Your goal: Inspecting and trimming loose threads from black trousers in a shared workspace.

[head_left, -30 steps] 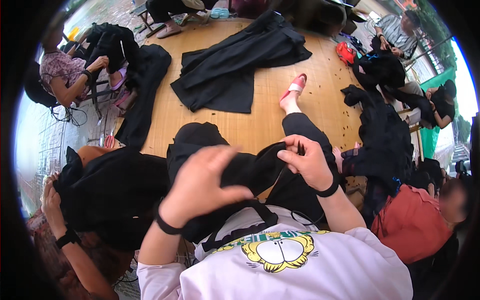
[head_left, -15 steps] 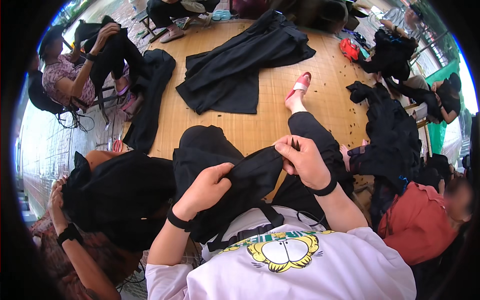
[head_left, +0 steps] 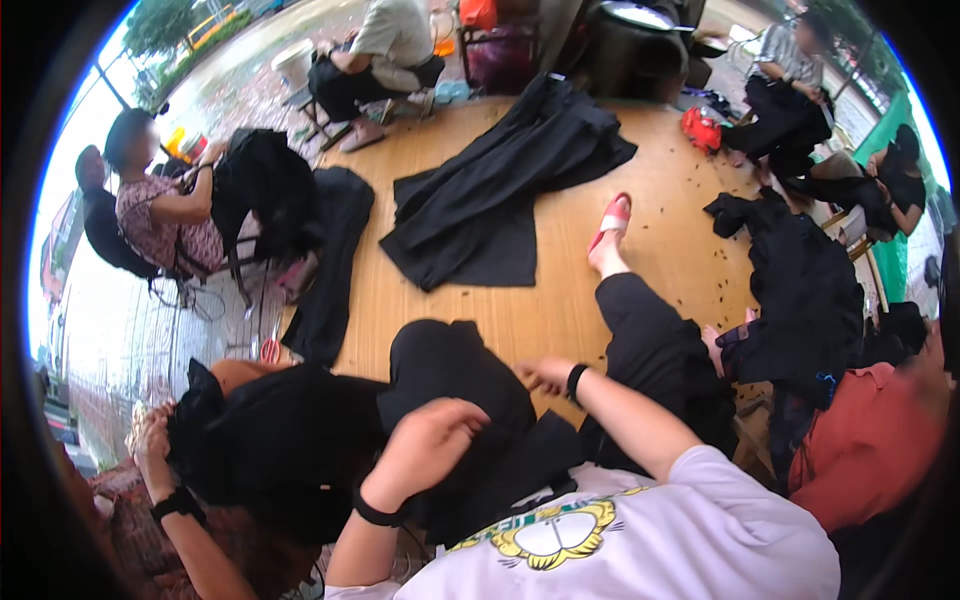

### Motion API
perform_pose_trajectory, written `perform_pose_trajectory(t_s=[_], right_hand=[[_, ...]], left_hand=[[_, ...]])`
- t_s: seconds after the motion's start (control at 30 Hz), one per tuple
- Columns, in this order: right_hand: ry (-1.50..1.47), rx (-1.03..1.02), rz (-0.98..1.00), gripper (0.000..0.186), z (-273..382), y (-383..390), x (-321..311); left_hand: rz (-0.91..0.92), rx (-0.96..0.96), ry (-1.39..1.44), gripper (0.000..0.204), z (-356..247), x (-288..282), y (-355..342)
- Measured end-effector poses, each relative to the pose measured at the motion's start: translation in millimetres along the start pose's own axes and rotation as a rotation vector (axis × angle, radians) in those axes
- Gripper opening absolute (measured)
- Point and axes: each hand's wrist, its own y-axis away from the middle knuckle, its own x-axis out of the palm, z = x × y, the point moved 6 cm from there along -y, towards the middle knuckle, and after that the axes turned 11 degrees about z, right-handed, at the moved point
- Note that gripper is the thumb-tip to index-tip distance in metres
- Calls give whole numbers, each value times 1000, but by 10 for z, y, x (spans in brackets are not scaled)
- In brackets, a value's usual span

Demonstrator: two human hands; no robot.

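Note:
Black cloth (head_left: 545,452) lies loosely folded across my lap, between my hands. My left hand (head_left: 432,445) is above it at my left thigh, with fingers curled inward; whether they grip anything is hidden. Farther forward, my right hand (head_left: 548,376) is over the gap between my knees, its fingers bent and pressed together. Anything inside them is too small or blurred to make out. Both wrists wear black bands. My black-trousered left knee (head_left: 430,350) rises just beyond my left hand.
Black trousers (head_left: 510,190) lie on the wooden mat (head_left: 570,265). Red-handled scissors (head_left: 269,350) rest at its left edge. Close on my left, a person's hand (head_left: 152,440) is beside black cloth (head_left: 270,440). A person in red (head_left: 865,440) sits close on my right; others sit around the mat.
Both hands have left the stretched cloth edge, which now lies slack in my lap. My right hand has moved forward and left; the dark pointed tool seen in it no longer shows. The view has tilted up.

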Motion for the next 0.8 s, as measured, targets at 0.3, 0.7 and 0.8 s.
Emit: perform_pose_trajectory(t_s=[0.3, 0.7, 0.8], right_hand=[[-272, -437, -1, 30, 139, 496, 221], [961, -1413, -603, 33, 1227, 2828, 1119], [1215, -1381, -375, 39, 1172, 2713, 1632]], left_hand=[[-239, -180, -809, 36, 521, -819, -700], [-404, 65, 80, 28, 259, -1087, -335], [-248, 11, 485, 31, 187, -801, -127]])
